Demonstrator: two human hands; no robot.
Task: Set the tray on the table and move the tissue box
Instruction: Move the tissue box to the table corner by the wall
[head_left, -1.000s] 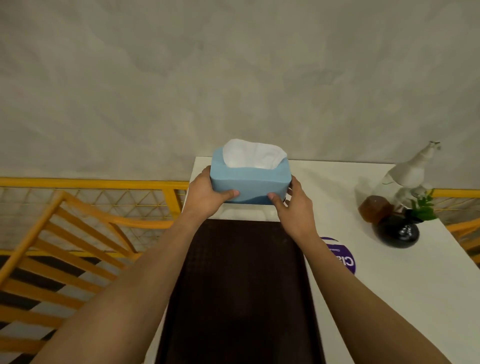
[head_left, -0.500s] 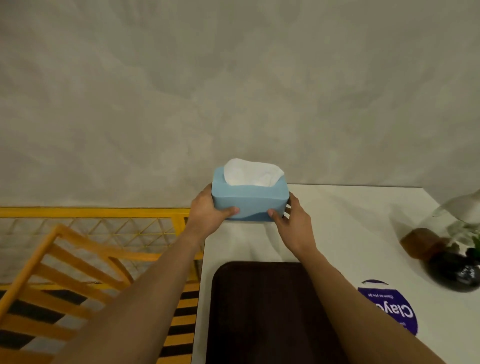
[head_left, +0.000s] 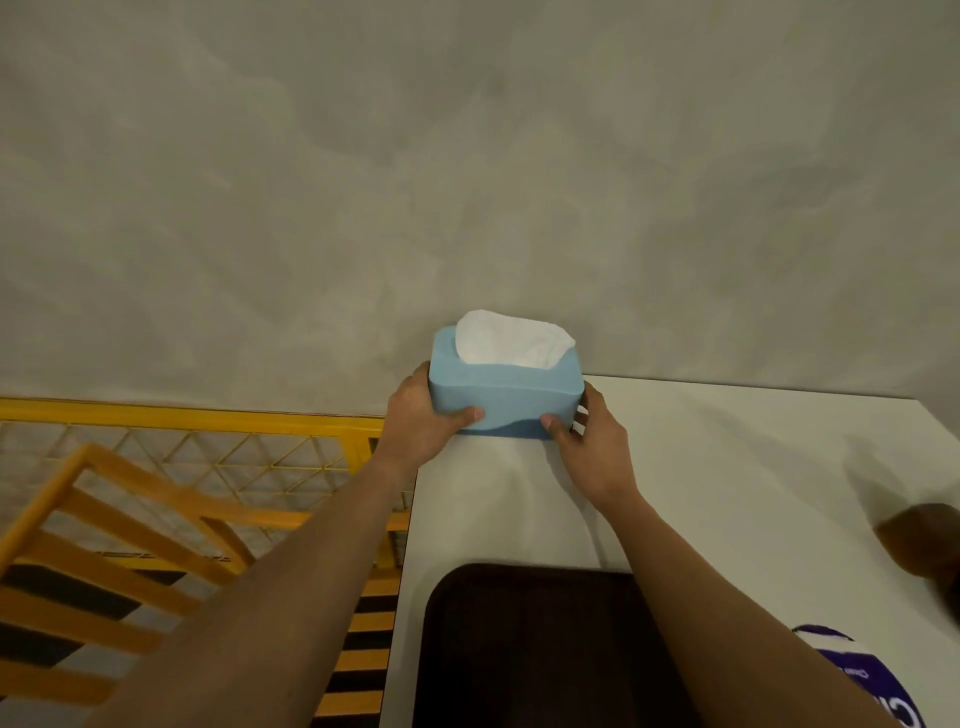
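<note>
A light blue tissue box (head_left: 506, 397) with white tissue (head_left: 511, 344) sticking out of its top is at the far left corner of the white table (head_left: 727, 467), close to the grey wall. My left hand (head_left: 423, 423) grips its left end and my right hand (head_left: 589, 441) grips its right end, thumbs pressed on the near face. The box's base looks to be at the tabletop. A dark brown tray (head_left: 540, 649) lies flat on the table near me, between my forearms.
A yellow railing (head_left: 182, 421) and an orange wooden frame (head_left: 119, 525) stand left of the table. A brown object (head_left: 922, 538) sits at the right edge, and a purple and white round label (head_left: 862, 675) lies at the lower right.
Both hands have carried the tissue box away from me, past the tray, to the table's far left corner by the wall. The view has swung up and left; the vase left the frame.
</note>
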